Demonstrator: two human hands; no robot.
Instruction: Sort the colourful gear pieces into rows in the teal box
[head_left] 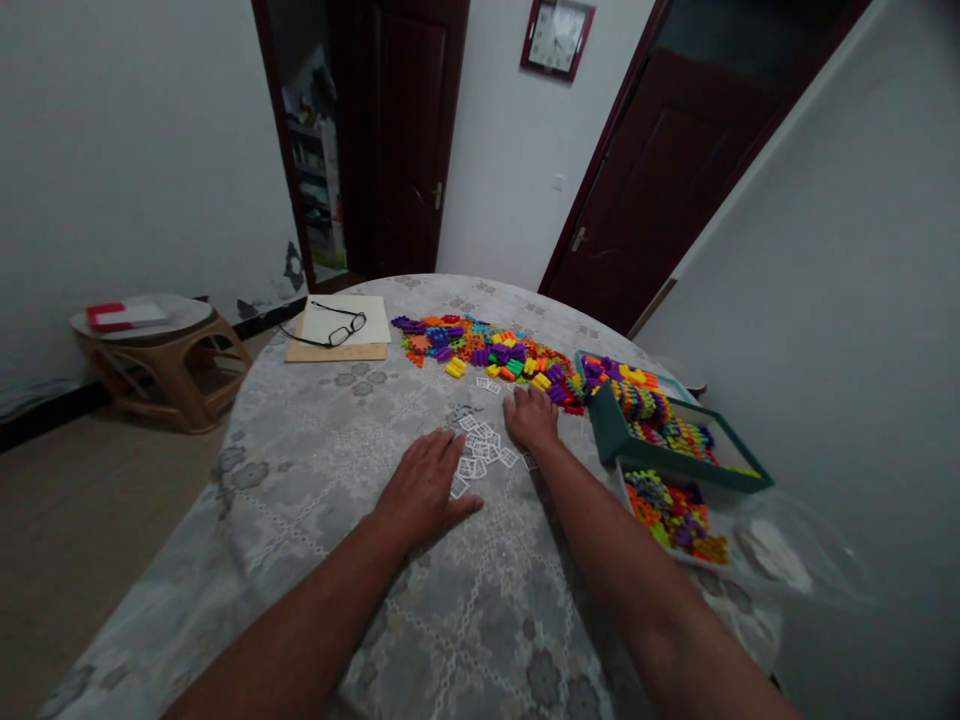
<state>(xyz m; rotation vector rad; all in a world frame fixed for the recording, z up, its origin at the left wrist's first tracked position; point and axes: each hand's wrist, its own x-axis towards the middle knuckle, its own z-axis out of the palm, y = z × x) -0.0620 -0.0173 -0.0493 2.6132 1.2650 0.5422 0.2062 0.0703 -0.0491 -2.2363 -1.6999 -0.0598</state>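
My left hand lies flat on the patterned tablecloth, fingers spread, its fingertips touching several small clear square pieces. My right hand rests palm down just right of those pieces, its fingers stretched toward a long pile of colourful plastic building pieces. Neither hand holds anything.
A teal box of colourful pieces sits at the right, with a clear bag holding more pieces in front of it. Glasses lie on a paper pad at the far left. A low stool stands left of the table.
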